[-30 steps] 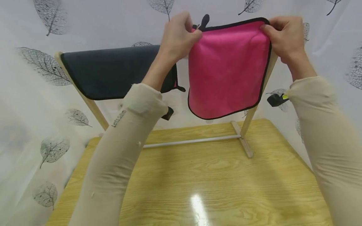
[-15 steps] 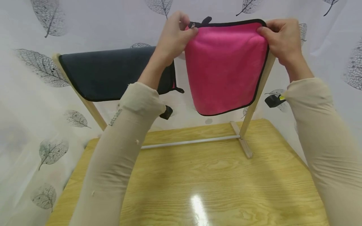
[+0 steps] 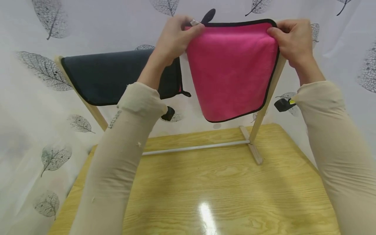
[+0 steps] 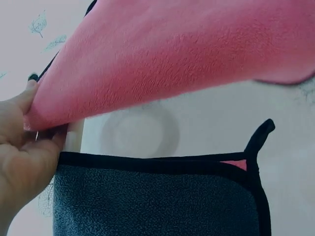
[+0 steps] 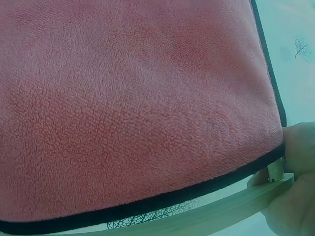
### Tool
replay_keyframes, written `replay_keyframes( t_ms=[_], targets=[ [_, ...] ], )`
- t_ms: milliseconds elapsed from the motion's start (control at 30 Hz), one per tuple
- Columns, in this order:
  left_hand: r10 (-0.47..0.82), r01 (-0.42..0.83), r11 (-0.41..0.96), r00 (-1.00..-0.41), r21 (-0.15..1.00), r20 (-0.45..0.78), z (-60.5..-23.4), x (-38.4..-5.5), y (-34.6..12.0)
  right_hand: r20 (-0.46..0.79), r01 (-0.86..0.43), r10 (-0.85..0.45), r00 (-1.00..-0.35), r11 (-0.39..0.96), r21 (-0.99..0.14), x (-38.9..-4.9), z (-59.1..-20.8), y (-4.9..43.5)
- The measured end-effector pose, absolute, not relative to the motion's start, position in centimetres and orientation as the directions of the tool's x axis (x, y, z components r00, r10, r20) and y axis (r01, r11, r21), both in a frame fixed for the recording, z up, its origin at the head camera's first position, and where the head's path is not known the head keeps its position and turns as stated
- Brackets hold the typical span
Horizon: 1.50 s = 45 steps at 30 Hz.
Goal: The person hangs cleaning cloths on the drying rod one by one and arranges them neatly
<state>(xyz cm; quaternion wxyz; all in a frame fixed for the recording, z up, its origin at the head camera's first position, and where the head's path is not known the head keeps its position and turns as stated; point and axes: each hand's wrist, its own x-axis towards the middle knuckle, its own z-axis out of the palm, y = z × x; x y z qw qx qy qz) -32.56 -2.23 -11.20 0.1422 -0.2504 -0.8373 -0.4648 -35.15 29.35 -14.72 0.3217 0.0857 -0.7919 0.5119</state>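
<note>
A pink microfiber towel (image 3: 232,71) with black edging hangs spread between my hands at the right end of a wooden rack (image 3: 271,88). My left hand (image 3: 173,40) pinches its upper left side, beside a black loop (image 3: 209,15) that sticks up. My right hand (image 3: 298,40) grips the upper right corner, thumb on the front, near the top of the rack's post. In the left wrist view, the left fingers (image 4: 29,98) hold the pink towel above a dark towel (image 4: 157,196). The pink towel fills most of the right wrist view, with part of the right hand (image 5: 295,182) at its corner.
The same dark towel (image 3: 117,78) is draped over the rack's left part, its loop hanging at the lower right. A white bar (image 3: 196,148) joins the rack's feet low on the wood-grain table (image 3: 223,189). Behind stands a leaf-patterned curtain (image 3: 32,107).
My left hand has moved left, drawing the pink towel's left side with it so the top edge is wider. The loop now stands higher. My right hand has barely shifted.
</note>
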Motion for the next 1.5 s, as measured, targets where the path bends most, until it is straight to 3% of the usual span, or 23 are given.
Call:
replay_keyframes(
  t_ms=[533, 933, 1100, 1233, 1367, 1500],
  targets=[
    [0.256, 0.542, 0.509, -0.837, 0.669, 0.483, -10.5, -32.6, -2.8, 0.607, -0.471, 0.18, -0.774, 0.478, -0.742, -35.1, -14.8, 29.0],
    [0.482, 0.587, 0.451, -0.794, 0.672, 0.37, -8.4, -31.2, -6.5, 0.605, -0.471, 0.192, -0.773, 0.466, -0.749, -35.0, -14.8, 29.1],
    [0.339, 0.578, 0.598, -0.81, 0.555, 0.479, -9.0, -32.2, -6.3, 0.597, -0.456, 0.215, -0.773, 0.464, -0.759, -34.8, -14.8, 29.1],
    [0.197, 0.519, 0.75, -0.767, 0.411, 0.61, -9.7, -32.8, -5.2, 0.589, -0.45, 0.244, -0.771, 0.447, -0.773, -34.9, -14.9, 29.1],
    [0.195, 0.476, 0.84, -0.714, 0.262, 0.673, -10.3, -33.2, -4.5, 0.593, -0.44, 0.295, -0.749, 0.448, -0.779, -34.8, -14.9, 29.0],
    [0.201, 0.441, 0.859, -0.758, 0.26, 0.621, -10.7, -33.3, -4.2, 0.607, -0.415, 0.343, -0.717, 0.489, -0.767, -34.6, -14.9, 28.8]
  ],
)
